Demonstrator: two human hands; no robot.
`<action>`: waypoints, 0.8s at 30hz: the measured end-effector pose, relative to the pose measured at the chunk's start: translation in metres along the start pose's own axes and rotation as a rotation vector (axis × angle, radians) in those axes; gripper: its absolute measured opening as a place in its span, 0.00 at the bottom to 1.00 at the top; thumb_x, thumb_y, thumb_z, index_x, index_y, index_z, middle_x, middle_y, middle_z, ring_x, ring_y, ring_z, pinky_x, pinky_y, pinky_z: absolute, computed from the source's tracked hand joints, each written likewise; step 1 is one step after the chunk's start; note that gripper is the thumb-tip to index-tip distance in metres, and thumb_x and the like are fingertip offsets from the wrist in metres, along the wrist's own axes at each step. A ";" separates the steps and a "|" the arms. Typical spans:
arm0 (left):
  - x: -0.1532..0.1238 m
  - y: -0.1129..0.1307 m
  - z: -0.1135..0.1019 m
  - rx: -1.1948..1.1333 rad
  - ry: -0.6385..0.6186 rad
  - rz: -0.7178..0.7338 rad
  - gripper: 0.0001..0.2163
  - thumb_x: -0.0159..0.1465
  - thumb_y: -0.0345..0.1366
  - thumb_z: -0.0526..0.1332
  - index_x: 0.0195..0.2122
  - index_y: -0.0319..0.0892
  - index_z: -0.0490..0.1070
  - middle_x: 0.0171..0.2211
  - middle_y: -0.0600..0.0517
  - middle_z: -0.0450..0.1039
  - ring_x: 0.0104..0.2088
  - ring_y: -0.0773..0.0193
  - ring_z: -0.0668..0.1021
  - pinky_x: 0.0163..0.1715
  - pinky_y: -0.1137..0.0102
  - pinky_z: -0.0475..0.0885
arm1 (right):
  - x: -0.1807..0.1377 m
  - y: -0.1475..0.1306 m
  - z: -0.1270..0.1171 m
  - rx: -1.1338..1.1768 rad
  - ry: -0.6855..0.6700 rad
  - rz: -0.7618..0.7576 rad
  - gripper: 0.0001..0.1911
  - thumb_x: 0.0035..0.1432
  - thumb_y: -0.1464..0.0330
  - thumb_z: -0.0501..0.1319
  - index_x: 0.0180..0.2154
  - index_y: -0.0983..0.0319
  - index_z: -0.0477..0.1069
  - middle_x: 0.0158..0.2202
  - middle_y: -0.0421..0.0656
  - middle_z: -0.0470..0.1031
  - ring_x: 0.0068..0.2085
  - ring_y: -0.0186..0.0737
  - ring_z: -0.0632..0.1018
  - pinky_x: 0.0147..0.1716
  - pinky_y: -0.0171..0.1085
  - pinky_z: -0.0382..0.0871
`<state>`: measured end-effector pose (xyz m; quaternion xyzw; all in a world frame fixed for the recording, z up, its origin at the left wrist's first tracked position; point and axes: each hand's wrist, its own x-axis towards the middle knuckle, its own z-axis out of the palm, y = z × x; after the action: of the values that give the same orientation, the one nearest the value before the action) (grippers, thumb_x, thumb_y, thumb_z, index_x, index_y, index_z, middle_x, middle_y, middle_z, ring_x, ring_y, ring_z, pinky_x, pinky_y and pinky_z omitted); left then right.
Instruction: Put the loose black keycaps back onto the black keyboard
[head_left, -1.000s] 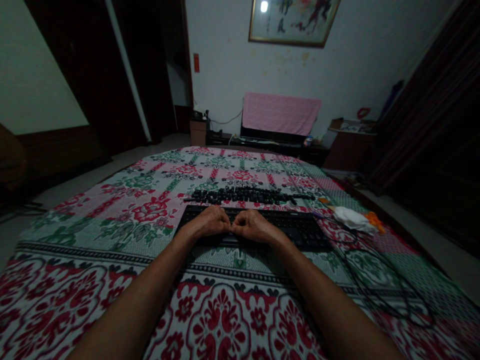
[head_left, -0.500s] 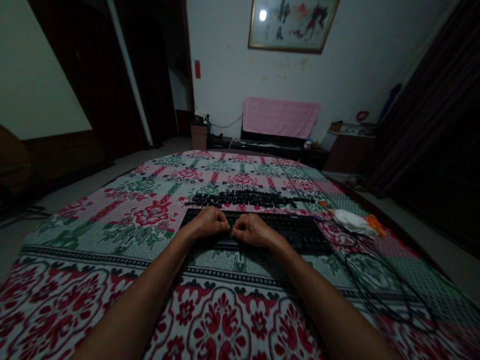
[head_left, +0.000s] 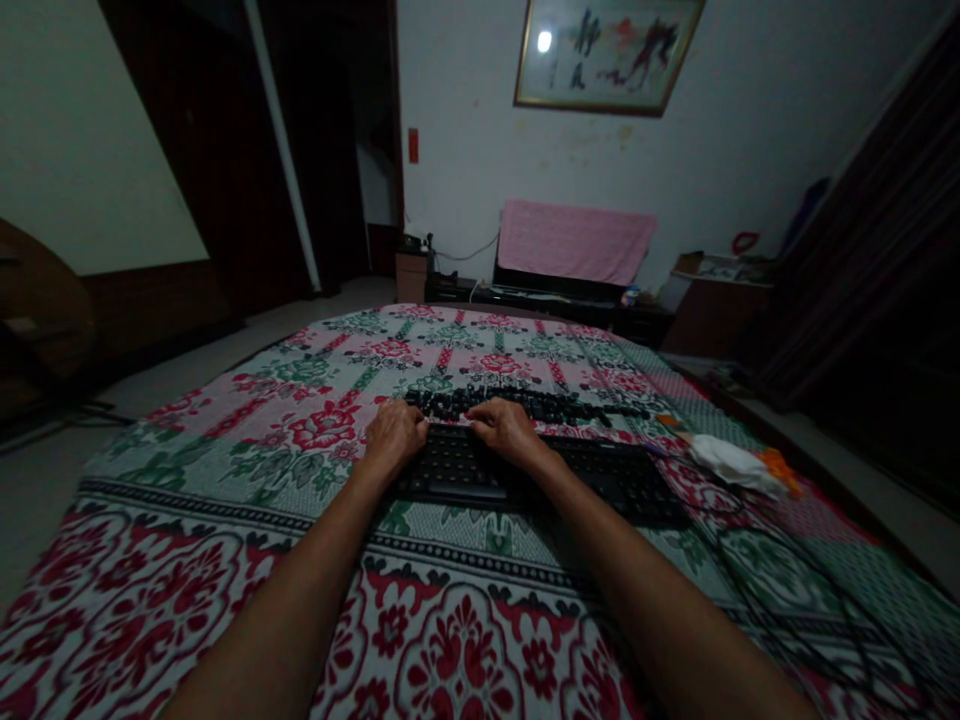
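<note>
A black keyboard (head_left: 465, 472) lies across the patterned bedspread in front of me. My left hand (head_left: 395, 437) is closed at its upper left corner, fingers curled down over the edge and partly hidden. Above the keyboard's back edge is my right hand (head_left: 505, 430), thumb and forefinger brought together close to a row of loose black keycaps (head_left: 562, 406). Whatever sits between those fingertips is too small and dark to make out. The keycaps lie scattered in a band just behind the keyboard.
To the right lie a crumpled white cloth or bag (head_left: 731, 462), an orange item (head_left: 781, 470) and a looping black cable (head_left: 757, 605). The floral bedspread (head_left: 315, 425) covers the surface. Beyond it, a pink towel (head_left: 574, 240) drapes a screen.
My hands have parted from the middle of the keyboard. The left has gone to the upper left corner, the right slightly back toward the keycaps. The view has shifted a little left.
</note>
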<state>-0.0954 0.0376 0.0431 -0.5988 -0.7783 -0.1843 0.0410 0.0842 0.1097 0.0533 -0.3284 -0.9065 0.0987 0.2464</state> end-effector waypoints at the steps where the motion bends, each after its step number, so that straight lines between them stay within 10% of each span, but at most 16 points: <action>1: 0.000 0.000 0.000 0.003 0.003 0.001 0.16 0.57 0.43 0.49 0.34 0.43 0.74 0.36 0.45 0.69 0.41 0.56 0.68 0.40 0.66 0.64 | 0.008 0.002 0.004 -0.022 -0.007 0.012 0.12 0.50 0.69 0.55 0.37 0.61 0.73 0.33 0.43 0.73 0.34 0.35 0.72 0.35 0.31 0.62; 24: -0.001 0.005 0.001 0.101 0.027 0.010 0.13 0.57 0.39 0.50 0.33 0.41 0.73 0.35 0.46 0.68 0.41 0.57 0.68 0.38 0.68 0.66 | 0.062 0.011 0.031 -0.267 -0.300 -0.038 0.12 0.45 0.70 0.57 0.34 0.61 0.74 0.32 0.43 0.75 0.33 0.36 0.73 0.30 0.29 0.60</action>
<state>-0.0902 0.0383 0.0426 -0.5972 -0.7831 -0.1525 0.0827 0.0335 0.1575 0.0466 -0.3226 -0.9441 0.0208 0.0647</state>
